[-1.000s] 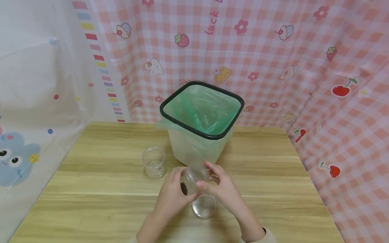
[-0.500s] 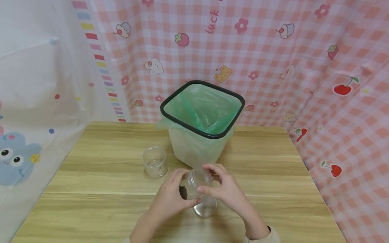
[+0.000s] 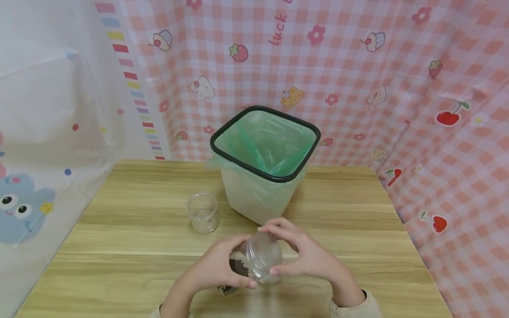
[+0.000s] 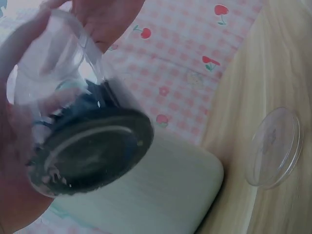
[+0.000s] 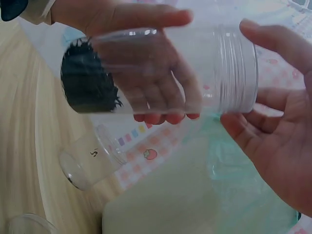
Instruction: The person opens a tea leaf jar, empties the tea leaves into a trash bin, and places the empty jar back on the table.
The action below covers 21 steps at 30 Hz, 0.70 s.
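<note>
A clear plastic jar [image 3: 260,258] with dark crumbs at its bottom lies tilted between both hands, above the table's near edge. My left hand [image 3: 222,269] grips its base end, fingers wrapped behind the wall [image 5: 146,63]. My right hand [image 3: 306,256] pinches the threaded open mouth [image 5: 239,73] between thumb and fingers. The left wrist view shows the jar's dark bottom [image 4: 92,151] close up. Its clear round lid [image 4: 273,146] lies flat on the table, hidden by the hands in the head view.
A white square bin [image 3: 264,163] with a black rim and green liner stands behind the hands. A second, empty clear jar [image 3: 203,212] stands left of the bin. The wooden table [image 3: 119,247] is walled by pink checked cloth at the back and right.
Both hands have drawn the jar nearer to me and lower, and it now lies more on its side. The lid, seen on the table before, is now behind the hands.
</note>
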Available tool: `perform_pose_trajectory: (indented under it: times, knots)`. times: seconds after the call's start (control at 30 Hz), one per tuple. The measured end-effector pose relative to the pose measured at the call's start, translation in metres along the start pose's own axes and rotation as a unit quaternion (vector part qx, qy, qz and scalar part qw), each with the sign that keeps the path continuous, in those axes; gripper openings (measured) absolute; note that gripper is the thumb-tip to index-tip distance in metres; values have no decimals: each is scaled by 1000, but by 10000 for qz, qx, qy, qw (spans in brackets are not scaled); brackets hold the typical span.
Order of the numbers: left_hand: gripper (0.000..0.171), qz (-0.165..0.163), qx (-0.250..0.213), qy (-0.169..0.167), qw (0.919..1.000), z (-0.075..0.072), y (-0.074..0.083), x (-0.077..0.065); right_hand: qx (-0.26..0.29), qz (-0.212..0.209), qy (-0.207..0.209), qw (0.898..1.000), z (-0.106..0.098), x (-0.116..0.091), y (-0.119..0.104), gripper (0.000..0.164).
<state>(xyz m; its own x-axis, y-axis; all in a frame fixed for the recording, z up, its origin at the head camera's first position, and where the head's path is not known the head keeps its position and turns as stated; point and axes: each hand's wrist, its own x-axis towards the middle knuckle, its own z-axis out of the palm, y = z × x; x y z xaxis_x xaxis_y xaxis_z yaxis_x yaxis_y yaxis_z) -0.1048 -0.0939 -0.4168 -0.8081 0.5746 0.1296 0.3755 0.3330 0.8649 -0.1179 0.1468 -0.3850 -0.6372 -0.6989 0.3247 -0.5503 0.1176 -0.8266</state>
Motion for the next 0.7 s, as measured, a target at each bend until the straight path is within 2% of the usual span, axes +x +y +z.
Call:
perform_pose_trajectory:
  times: [0.1, 0.23, 0.3, 0.4, 0.47, 0.57, 0.63, 0.7]
  knots:
    - [63, 257, -791, -620, 9946, -3, -4, 0, 94, -319, -332, 9989, -1, -1, 0, 66]
    - [54, 525, -1831, -1399, 9717, -4, -11, 1, 277, -655, -710, 9949, 0, -2, 2, 68]
    - [53, 579, -2014, -1554, 9654, -4, -12, 1, 333, -772, -805, 9932, 0, -2, 3, 68]
    - [52, 521, -2014, -1579, 9653, -3, -11, 1, 404, -803, -854, 9923, 0, -2, 4, 67]
    - [52, 450, -1966, -1493, 9680, -2, -10, 0, 594, -783, -846, 9916, 1, -2, 5, 68]
    - [55, 148, -1703, -1012, 9801, 0, -8, -1, 919, -616, -552, 9923, 2, -1, 6, 69]
    - [63, -206, -1282, -384, 9908, 3, -5, -1, 917, -387, -102, 9950, 4, -1, 6, 67]
    - [70, -592, -655, 341, 9955, 6, -3, 1, 675, 35, 510, 9964, 6, 0, 6, 64]
